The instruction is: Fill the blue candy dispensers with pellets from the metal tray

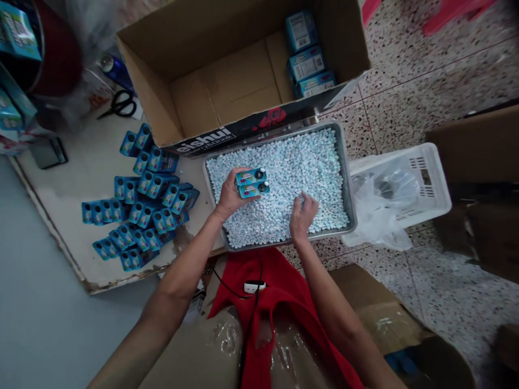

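Note:
My left hand (230,195) grips two small blue boxes (251,182) stacked together, their round openings facing right, above a metal tray (347,178) full of small white and pale blue candies (292,167). My right hand (302,214) rests on the candies at the tray's near side, fingers curled down into them; what they pinch is hidden.
A large open cardboard box (194,92) beyond the tray holds three blue boxes (307,64) at its right side. Several empty blue boxes (140,200) lie piled on a board at left, with scissors (120,104) behind. A white basket with a plastic bag (401,189) sits at right.

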A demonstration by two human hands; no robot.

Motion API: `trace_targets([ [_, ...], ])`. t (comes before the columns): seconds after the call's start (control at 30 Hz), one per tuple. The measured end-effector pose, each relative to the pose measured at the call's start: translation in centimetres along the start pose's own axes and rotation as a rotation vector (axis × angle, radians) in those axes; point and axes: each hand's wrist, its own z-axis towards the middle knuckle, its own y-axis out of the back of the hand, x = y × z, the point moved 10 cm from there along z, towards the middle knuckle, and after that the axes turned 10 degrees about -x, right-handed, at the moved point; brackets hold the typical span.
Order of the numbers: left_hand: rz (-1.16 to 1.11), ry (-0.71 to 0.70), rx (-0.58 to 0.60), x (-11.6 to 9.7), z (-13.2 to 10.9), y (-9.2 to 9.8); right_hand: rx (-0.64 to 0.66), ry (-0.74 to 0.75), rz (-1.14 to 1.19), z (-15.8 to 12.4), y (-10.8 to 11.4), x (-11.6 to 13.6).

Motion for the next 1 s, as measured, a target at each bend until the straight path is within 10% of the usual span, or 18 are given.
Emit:
trace_targets([
  [0.37,0.204,-0.039,-0.036,0.1,0.7,5.1,0.009,-0.378,0.535,-1.8,-10.1,4.5],
  [0.57,0.228,-0.09,-0.012,-0.8,0.6,5.7,0.5,-0.877,1.165,-3.1,-13.4,7.4],
  [0.8,0.311,-0.218,0.126,-4.3,0.1,3.2,0.522,-0.298,1.206,-1.7,-4.3,18.9],
  [1.0,0.267,-0.148,0.152,-4.8,-1.2,-0.4,0.355,0.157,0.823,-2.5,-0.4,22.3],
])
